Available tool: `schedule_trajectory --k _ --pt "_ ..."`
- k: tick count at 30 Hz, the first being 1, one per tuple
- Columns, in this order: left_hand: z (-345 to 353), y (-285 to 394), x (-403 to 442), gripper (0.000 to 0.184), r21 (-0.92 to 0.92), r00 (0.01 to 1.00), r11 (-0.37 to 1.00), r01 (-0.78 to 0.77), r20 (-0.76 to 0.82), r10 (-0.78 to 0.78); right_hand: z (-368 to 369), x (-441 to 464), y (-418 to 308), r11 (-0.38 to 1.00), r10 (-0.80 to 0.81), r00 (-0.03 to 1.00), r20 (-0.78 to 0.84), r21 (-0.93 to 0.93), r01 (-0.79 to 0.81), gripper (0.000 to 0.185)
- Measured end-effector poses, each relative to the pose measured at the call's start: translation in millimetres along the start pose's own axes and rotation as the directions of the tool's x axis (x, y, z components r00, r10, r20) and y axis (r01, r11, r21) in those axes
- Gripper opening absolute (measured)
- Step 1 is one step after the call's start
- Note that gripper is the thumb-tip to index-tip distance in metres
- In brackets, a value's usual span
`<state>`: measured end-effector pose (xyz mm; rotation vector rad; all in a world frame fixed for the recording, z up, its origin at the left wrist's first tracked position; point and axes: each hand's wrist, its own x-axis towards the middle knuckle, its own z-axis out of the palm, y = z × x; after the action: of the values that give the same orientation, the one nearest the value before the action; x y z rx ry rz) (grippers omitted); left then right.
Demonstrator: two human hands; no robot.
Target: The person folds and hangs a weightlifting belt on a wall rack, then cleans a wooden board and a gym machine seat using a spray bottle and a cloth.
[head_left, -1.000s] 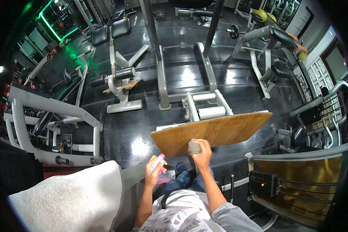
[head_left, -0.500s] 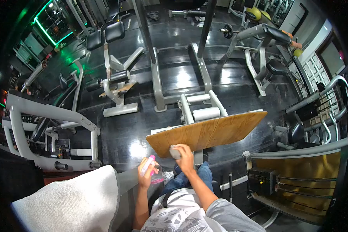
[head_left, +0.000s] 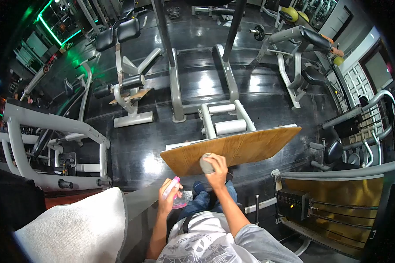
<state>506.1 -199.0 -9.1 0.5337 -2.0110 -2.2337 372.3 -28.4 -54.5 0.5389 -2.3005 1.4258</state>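
Observation:
A clear spray bottle with a pink and white trigger head is in my left hand, its fingers wrapped round the neck, just below the left end of a wooden board. My right hand grips a grey cloth against the left half of that board. The wooden board is tilted and mounted on a grey metal frame. Whether the cloth is folded or bunched is too small to tell.
A white towel lies over a padded surface at the lower left. Grey gym machines stand at the left, another machine at the upper right. A gold-coloured panel with a black box is at the lower right.
My right hand moved left along the board with the cloth, then slightly back right and up. My left hand still holds the spray bottle. The view has shifted a little.

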Motion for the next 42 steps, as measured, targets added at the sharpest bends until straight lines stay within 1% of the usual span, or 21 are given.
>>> schedule_trajectory --k 1,3,4,6,8,10,12,15,17,21,22,25,29,31,32,33,35,37,38,40,42 --pt "2 0 0 0.029 0.006 1.0 1.0 0.003 0.005 -0.003 3 -3 0 1.0 0.001 1.0 -0.006 0.003 -0.001 0.037" --pt "10 1 0 0.03 0.013 1.0 1.0 0.005 0.008 -0.005 9 -11 4 0.999 -0.04 0.993 0.114 0.018 0.038 0.037" --pt "14 1 1 0.031 0.012 1.0 1.0 0.005 0.009 -0.005 7 -13 9 0.999 -0.041 0.993 0.108 0.018 0.039 0.037" --pt "22 0 4 0.031 0.019 0.999 1.0 0.0 0.032 -0.001 -5 -13 20 0.998 -0.046 0.971 0.236 -0.029 0.054 0.038" --pt "29 -2 8 0.029 0.006 0.999 1.0 -0.001 0.037 0.001 -20 -9 29 0.998 -0.043 0.971 0.234 -0.034 0.052 0.04" --pt "35 -4 13 0.028 -0.005 0.999 1.0 -0.009 0.051 0.009 -37 -4 36 0.996 0.024 0.981 0.194 -0.093 -0.006 0.041" --pt "40 -3 16 0.027 -0.038 0.998 0.999 -0.013 0.062 0.015 -52 1 42 0.995 0.058 0.989 0.133 -0.093 -0.045 0.039" --pt "44 3 22 0.024 -0.012 0.997 1.0 -0.017 0.074 0.017 -67 7 47 0.992 0.062 0.996 0.07 -0.117 -0.053 0.04" --pt "43 6 25 0.021 0.016 0.997 1.0 -0.023 0.079 0.022 -73 11 50 0.984 0.143 0.982 -0.126 -0.088 -0.154 0.041" --pt "39 4 33 0.016 0.075 0.995 0.995 -0.06 0.079 0.055 -69 20 38 0.983 0.142 0.972 -0.187 -0.089 -0.161 0.043" --pt "39 7 35 0.016 0.077 0.995 0.995 -0.061 0.084 0.055 -64 21 26 0.983 0.167 0.966 -0.197 -0.046 -0.18 0.043" --pt "42 16 41 0.022 0.14 0.995 0.988 -0.058 0.087 0.047 -36 13 18 0.991 0.131 0.972 -0.193 -0.006 -0.135 0.038" --pt "46 16 47 0.021 0.129 0.993 0.989 -0.068 0.107 0.055 -27 4 16 0.993 0.106 0.985 -0.135 -0.033 -0.112 0.036" --pt "51 13 48 0.02 0.124 0.991 0.99 -0.06 0.124 0.045 -32 1 19 0.997 0.038 0.999 0.01 -0.069 -0.037 0.037" --pt "54 12 49 0.016 0.169 0.99 0.982 -0.081 0.131 0.059 -35 0 22 0.996 0.044 0.999 0.004 -0.073 -0.043 0.037" --pt "57 12 49 0.013 0.214 0.988 0.971 -0.103 0.138 0.074 -41 1 26 0.995 0.019 0.998 0.055 -0.102 -0.013 0.037" --pt "59 8 50 0.012 0.22 0.984 0.969 -0.116 0.16 0.082 -55 5 33 0.987 0.013 0.992 0.127 -0.158 0.007 0.039" --pt "62 8 48 0.012 0.222 0.98 0.967 -0.128 0.18 0.089 -71 8 46 0.985 0.047 0.996 0.077 -0.172 -0.033 0.04" --pt "63 9 47 0.011 0.202 0.984 0.975 -0.094 0.167 0.061 -79 10 53 0.982 0.064 0.997 0.043 -0.183 -0.055 0.039" --pt "66 8 46 0.01 0.179 0.987 0.982 -0.064 0.155 0.036 -92 16 60 0.978 0.14 0.987 -0.076 -0.143 -0.15 0.038" --pt "67 2 46 0.01 0.103 0.992 0.994 -0.027 0.126 0.014 -102 22 61 0.961 0.252 0.942 -0.222 -0.059 -0.271 0.036"
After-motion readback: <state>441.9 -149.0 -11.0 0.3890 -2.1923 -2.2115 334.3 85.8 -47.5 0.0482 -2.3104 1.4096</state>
